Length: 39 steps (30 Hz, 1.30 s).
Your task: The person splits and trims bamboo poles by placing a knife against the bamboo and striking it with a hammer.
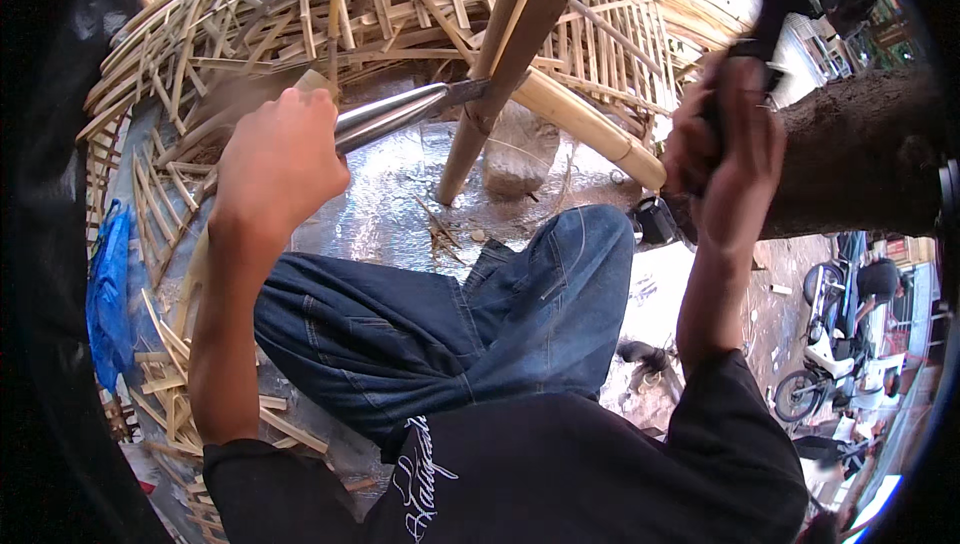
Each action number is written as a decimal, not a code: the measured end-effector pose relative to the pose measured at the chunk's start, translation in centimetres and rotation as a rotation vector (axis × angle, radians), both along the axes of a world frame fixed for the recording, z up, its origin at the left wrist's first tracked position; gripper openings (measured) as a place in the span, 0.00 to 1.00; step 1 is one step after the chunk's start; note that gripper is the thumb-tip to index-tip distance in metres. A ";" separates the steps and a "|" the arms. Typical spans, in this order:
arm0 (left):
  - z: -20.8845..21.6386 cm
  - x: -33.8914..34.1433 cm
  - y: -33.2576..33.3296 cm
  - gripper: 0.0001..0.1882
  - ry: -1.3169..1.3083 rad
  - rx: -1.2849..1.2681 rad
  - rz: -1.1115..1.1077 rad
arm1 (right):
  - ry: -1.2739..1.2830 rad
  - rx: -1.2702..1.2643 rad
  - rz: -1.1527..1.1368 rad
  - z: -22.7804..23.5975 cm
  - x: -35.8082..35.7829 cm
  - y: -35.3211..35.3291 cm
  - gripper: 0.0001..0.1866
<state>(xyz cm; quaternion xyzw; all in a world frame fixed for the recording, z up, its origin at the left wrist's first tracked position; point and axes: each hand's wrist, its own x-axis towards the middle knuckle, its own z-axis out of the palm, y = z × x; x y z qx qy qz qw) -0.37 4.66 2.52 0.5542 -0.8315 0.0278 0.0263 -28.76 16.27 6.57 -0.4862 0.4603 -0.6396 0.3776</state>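
My left hand is closed in a fist at the near end of a chisel-like steel tool. The tool's shiny shaft points right, and its dark flat tip meets the side of a bamboo piece that stands at a slant. Raised at the upper right, my right hand is wrapped round a black hammer, both smeared by motion. The hammer is well apart from the steel tool. A thicker bamboo pole runs down to the right behind the slanted piece, beside a stone block.
A big heap of split bamboo strips fills the far side. More strips lie at the left by a blue plastic sheet. A thick trunk stands at the right. Motorcycles and people are beyond it.
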 end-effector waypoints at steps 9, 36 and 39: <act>-1.5 0.4 -1.0 0.13 -0.009 -0.047 -0.094 | 0.675 0.115 -0.448 -3.2 0.4 0.0 0.14; -2.4 0.7 -1.1 0.13 0.174 -0.147 -0.196 | 1.070 0.015 -0.467 -5.6 -5.0 -2.5 0.16; -2.2 0.3 -0.9 0.12 0.135 -0.100 -0.251 | 0.482 0.679 0.024 -7.0 -0.7 -3.2 0.18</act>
